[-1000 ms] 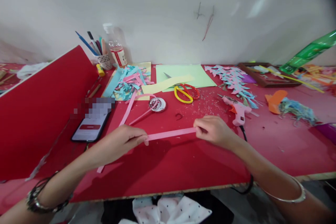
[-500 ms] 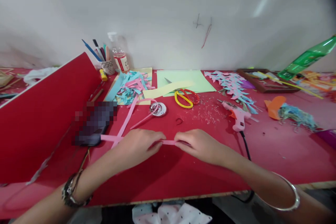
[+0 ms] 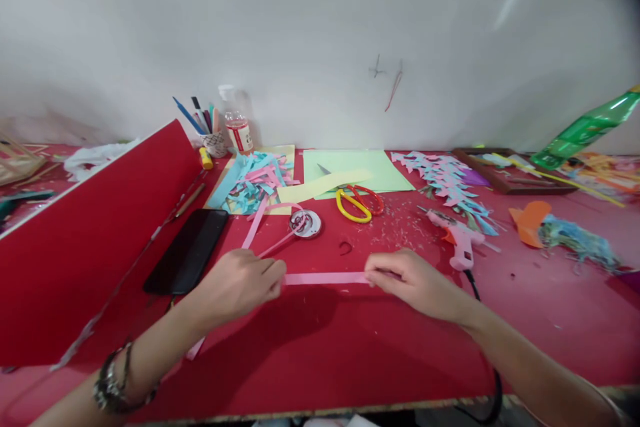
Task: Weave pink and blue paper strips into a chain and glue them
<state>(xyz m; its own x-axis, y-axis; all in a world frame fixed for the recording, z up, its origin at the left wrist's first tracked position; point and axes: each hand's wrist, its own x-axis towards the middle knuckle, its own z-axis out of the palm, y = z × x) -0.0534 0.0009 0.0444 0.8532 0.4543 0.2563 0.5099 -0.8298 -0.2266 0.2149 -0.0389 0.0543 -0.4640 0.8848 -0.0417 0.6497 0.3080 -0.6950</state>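
A pink paper strip (image 3: 324, 278) is stretched level between my two hands, above the red tabletop. My left hand (image 3: 246, 283) pinches it at one end, and my right hand (image 3: 413, 280) grips the other. More pink strip shows below my left wrist, and another pink strip lies just behind that hand. Beyond my hands sits a round tin-like disc (image 3: 306, 223) with a pink strip over it. Scissors (image 3: 354, 205) with one yellow and one red handle rest behind it, partly under a pale yellow strip (image 3: 315, 185).
Left are a phone (image 3: 187, 252) and an upright red board (image 3: 95, 240). Behind lie cut blue and pink strips (image 3: 255, 180), a pump bottle (image 3: 239, 130) and green paper (image 3: 395, 170). Right are a pink glue gun (image 3: 460, 238), a tray (image 3: 537, 183) and a green bottle (image 3: 583, 130).
My hands have moved apart, left hand leftward and right hand rightward, so a longer length of pink strip shows between them. The view has tilted up slightly.
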